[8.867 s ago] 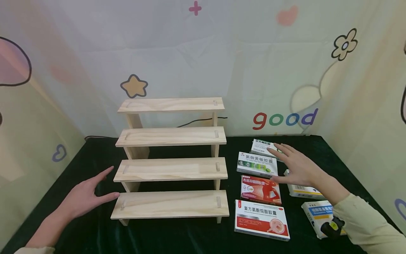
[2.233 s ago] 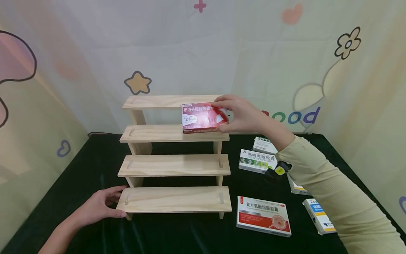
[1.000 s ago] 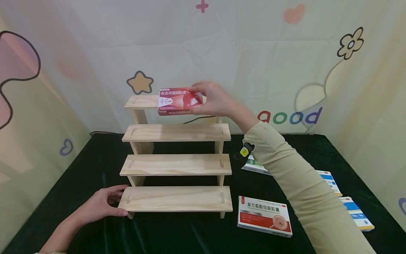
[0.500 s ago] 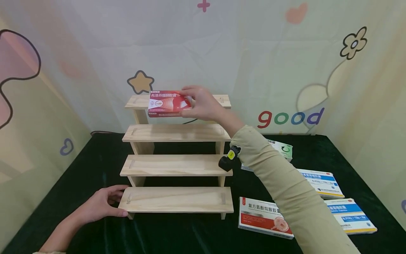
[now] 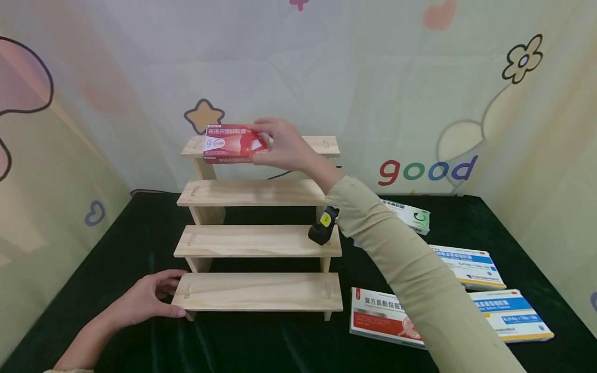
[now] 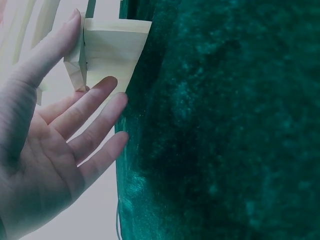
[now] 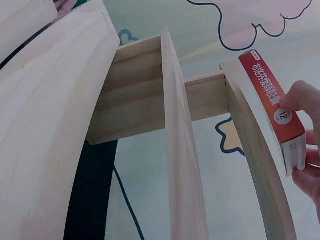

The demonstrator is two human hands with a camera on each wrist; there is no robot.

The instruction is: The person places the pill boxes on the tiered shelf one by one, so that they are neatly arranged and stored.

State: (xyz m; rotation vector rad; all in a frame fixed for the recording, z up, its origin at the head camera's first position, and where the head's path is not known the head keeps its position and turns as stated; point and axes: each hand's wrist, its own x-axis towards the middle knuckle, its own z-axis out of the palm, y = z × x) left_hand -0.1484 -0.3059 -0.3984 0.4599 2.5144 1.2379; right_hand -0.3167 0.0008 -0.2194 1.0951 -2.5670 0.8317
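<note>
A red medicine box (image 5: 233, 144) is held in my right hand (image 5: 286, 147), thumb and fingers pinching its right end. It overlaps the left part of the top step of the wooden stepped display rack (image 5: 257, 291). In the right wrist view, the medicine box (image 7: 272, 95) is tilted beside the top board (image 7: 257, 150), with the right hand's fingertips on its lower end. My left hand (image 5: 146, 298) grips the left end of the rack's lowest board. In the left wrist view, the left hand's thumb and index finger lie on either side of that board's end (image 6: 75, 67), the other fingers spread.
Right of the rack on dark green cloth (image 5: 261, 344) lie a white-and-red box (image 5: 380, 316), two blue-and-white boxes (image 5: 471, 267) and a green-and-white box (image 5: 412, 215). The right sleeve (image 5: 410, 269) covers parts of them. A patterned curtain (image 5: 373, 93) stands behind.
The red medicine box was taken from the cloth on the right and carried up and left to the top step, sliding further left lately. My left hand came to the lowest board and stays there.
</note>
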